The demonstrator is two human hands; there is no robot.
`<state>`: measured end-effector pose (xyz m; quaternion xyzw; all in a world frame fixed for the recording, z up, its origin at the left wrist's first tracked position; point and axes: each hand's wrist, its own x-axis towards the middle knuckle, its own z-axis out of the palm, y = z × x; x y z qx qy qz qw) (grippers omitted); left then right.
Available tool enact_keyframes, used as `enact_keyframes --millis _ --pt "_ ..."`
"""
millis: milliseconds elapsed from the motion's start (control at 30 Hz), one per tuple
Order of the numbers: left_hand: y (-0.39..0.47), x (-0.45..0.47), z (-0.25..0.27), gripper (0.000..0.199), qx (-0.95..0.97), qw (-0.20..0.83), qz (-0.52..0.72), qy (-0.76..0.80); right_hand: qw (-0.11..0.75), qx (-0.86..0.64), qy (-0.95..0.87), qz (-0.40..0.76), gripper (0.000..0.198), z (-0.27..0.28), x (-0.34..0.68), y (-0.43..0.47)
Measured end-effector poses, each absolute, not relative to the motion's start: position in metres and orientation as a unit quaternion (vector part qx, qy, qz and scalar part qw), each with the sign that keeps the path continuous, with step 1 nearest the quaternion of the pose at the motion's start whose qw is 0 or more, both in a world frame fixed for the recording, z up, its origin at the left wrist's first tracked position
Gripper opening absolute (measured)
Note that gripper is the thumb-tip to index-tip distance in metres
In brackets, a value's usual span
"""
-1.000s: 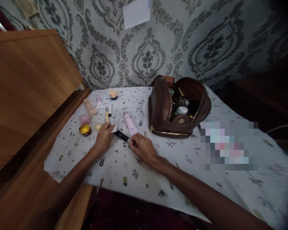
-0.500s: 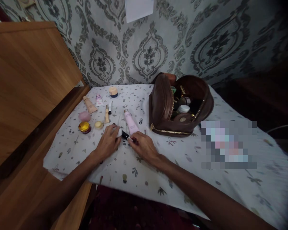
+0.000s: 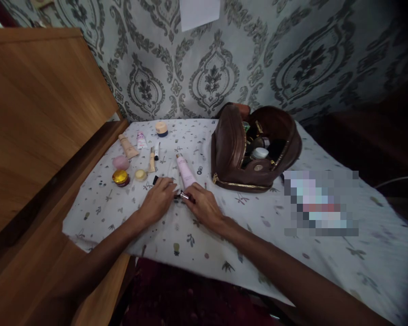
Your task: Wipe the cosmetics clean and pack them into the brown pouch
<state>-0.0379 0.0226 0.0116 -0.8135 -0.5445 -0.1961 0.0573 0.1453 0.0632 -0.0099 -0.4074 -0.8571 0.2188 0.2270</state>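
Note:
My left hand (image 3: 157,200) is closed, with a bit of white tissue-like material (image 3: 176,186) at its fingertips and a black end (image 3: 155,180) poking out beyond its knuckles. My right hand (image 3: 204,203) pinches a slim black stick with a silver band (image 3: 184,196). The stick points toward my left fingers, which cover much of it; its exact kind is hidden. Just behind my right fingers lies a pink tube (image 3: 185,170). A small cream-coloured jar (image 3: 140,174) stands beyond my left hand, near a gold-lidded jar (image 3: 121,177).
An unzipped brown cosmetic bag (image 3: 227,154) holds several items. Toward the back left are a beige tube (image 3: 128,146), a small pink-and-white tube (image 3: 141,139), a pink rounded item (image 3: 121,162), a slim beige tube (image 3: 152,160) and a peach-lidded jar (image 3: 161,128). A blurred-out object (image 3: 321,203) lies right.
My left hand has slid right along the stick, closer to my right hand, covering its black middle. The black end now shows behind my left knuckles. My right hand has hardly moved.

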Motion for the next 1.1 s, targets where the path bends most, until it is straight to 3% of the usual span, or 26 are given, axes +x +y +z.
enact_keyframes --millis 400,767,933,1100 --pt "0.023 -0.088 0.01 0.023 -0.751 0.055 -0.196 -0.628 0.229 -0.39 -0.868 0.205 0.012 -0.01 0.147 0.06" --pt "0.012 -0.077 0.001 0.028 -0.763 0.034 -0.272 -0.585 0.279 -0.368 -0.852 0.245 0.013 -0.019 0.146 0.063" --pt "0.005 -0.053 0.007 0.019 -0.781 0.011 -0.27 -0.563 0.318 -0.372 -0.816 0.307 0.005 -0.013 0.146 0.062" --pt "-0.001 -0.032 0.002 0.031 -0.826 0.043 -0.26 -0.499 0.345 -0.355 -0.768 0.406 0.015 -0.009 0.149 0.062"
